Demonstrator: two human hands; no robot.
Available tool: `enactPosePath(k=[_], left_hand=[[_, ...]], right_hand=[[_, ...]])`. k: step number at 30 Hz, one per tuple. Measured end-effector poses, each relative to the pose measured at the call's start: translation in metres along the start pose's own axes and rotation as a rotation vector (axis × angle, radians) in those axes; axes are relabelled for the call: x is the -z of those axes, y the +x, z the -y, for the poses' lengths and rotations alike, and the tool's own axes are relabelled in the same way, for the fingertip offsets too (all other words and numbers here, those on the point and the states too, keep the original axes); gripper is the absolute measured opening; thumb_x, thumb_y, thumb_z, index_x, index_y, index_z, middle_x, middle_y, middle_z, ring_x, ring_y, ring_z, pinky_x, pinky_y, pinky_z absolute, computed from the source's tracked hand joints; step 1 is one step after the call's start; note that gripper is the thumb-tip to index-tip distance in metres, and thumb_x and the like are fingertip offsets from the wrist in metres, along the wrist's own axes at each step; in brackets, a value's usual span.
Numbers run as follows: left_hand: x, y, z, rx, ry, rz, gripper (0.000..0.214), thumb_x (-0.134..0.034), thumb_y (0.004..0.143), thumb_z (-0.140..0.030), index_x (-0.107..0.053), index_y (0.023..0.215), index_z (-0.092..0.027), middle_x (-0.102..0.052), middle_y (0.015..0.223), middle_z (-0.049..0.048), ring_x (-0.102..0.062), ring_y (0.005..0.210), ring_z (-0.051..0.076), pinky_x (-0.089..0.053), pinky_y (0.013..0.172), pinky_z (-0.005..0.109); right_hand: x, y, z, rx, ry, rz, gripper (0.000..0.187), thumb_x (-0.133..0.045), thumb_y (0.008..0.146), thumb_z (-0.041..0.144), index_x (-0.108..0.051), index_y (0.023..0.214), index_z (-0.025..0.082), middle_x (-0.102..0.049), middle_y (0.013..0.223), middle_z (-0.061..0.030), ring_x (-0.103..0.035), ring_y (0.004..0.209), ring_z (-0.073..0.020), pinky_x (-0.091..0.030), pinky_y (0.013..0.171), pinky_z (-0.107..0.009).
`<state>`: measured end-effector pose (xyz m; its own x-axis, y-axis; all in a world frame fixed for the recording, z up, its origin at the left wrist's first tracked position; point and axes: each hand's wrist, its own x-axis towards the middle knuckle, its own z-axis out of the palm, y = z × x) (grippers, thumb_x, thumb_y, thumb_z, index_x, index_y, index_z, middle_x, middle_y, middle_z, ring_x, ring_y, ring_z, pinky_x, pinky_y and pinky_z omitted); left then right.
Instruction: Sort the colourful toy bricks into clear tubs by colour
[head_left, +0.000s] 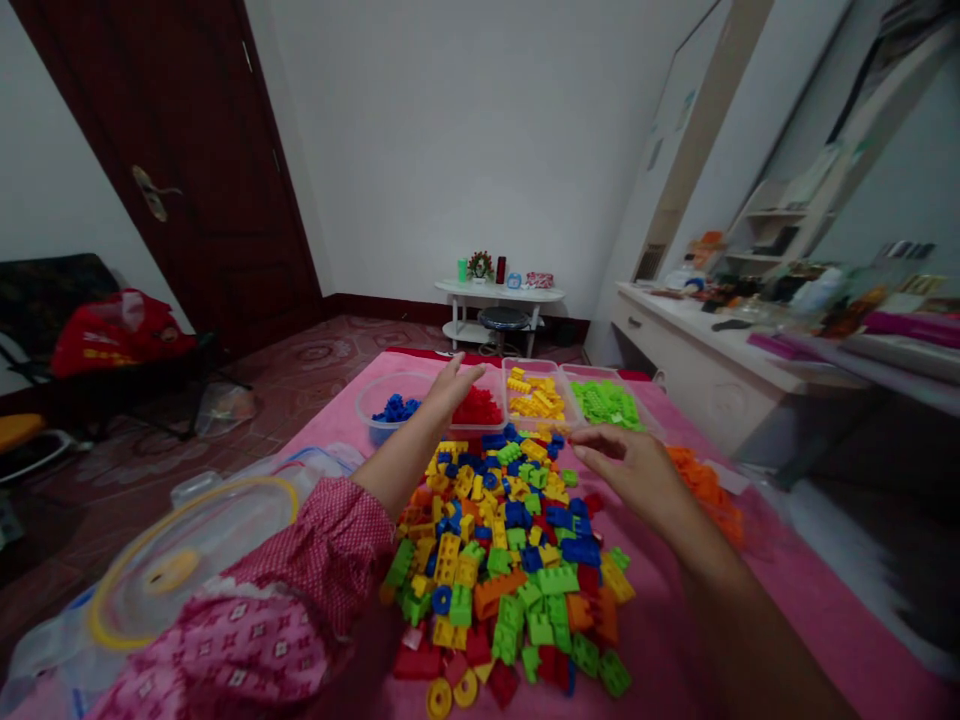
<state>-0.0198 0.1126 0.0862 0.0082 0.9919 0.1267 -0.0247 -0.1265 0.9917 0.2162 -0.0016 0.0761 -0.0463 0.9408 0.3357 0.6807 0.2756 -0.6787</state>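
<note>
A heap of mixed plastic bricks (510, 560) in yellow, blue, green, orange and red lies on a pink cloth (675, 640). My left hand (452, 385) reaches far forward with fingers stretched out, over the clear tub of red bricks (480, 408). My right hand (630, 465) hovers palm down over the far right edge of the heap, fingers loosely extended, with nothing visible in it. Beside the red tub stand a tub of blue bricks (390, 408), a tub of yellow bricks (534, 395) and a tub of green bricks (606, 402).
A pile of orange bricks (709, 490) lies right of my right hand. A large clear lid with a yellow rim (187, 550) sits at the left. A white dresser (720, 350), a small white table (499, 295), a stool and a dark door (195, 170) lie beyond.
</note>
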Motion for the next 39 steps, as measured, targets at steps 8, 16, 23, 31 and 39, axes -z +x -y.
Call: enactPosePath(k=[8,16,23,31,39], left_hand=[[-0.017,-0.057,0.009,-0.219,0.544,0.495,0.027,-0.060,0.076,-0.028,-0.071,0.097,-0.014,-0.072,0.094,0.0076,-0.065,0.085,0.019,-0.048,0.079,0.029],[-0.021,-0.100,0.021,-0.337,0.893,0.715,0.029,-0.063,0.073,-0.026,-0.071,0.100,-0.022,-0.071,0.100,0.0055,-0.063,0.092,0.021,-0.045,0.081,0.028],[-0.016,-0.105,0.016,-0.322,1.198,0.671,0.018,-0.058,0.075,-0.027,-0.074,0.081,-0.024,-0.071,0.082,0.0068,-0.063,0.079,0.022,-0.042,0.068,0.028],[-0.012,-0.103,0.020,-0.259,1.207,0.683,0.017,-0.060,0.071,-0.029,-0.075,0.075,-0.023,-0.071,0.073,0.0062,-0.062,0.069,0.020,-0.036,0.057,0.026],[-0.012,-0.105,0.016,-0.240,1.153,0.713,0.019,-0.058,0.071,-0.025,-0.075,0.079,-0.024,-0.073,0.077,0.0052,-0.063,0.071,0.019,-0.037,0.059,0.026]], right_hand=[[-0.008,-0.009,-0.014,-0.210,-0.755,0.332,0.032,-0.051,0.073,0.012,-0.068,0.099,0.019,-0.069,0.103,-0.0129,-0.064,0.096,-0.0292,-0.045,0.072,-0.035],[-0.017,-0.012,-0.015,-0.256,-0.822,0.388,0.022,-0.052,0.072,0.012,-0.067,0.088,0.015,-0.068,0.095,-0.0154,-0.065,0.088,-0.0265,-0.038,0.062,-0.028],[-0.007,-0.020,0.024,0.014,-0.499,0.367,0.022,-0.057,0.070,0.020,-0.066,0.090,0.023,-0.067,0.080,-0.0016,-0.060,0.074,-0.0166,-0.032,0.058,-0.023],[-0.030,-0.024,0.012,-0.029,-0.703,0.388,0.023,-0.057,0.068,0.017,-0.066,0.089,0.023,-0.070,0.092,-0.0052,-0.062,0.087,-0.0230,-0.033,0.063,-0.027],[-0.030,-0.025,0.025,0.030,-0.607,0.473,0.024,-0.063,0.066,0.021,-0.066,0.087,0.029,-0.069,0.086,0.0017,-0.061,0.082,-0.0193,-0.029,0.059,-0.025]])
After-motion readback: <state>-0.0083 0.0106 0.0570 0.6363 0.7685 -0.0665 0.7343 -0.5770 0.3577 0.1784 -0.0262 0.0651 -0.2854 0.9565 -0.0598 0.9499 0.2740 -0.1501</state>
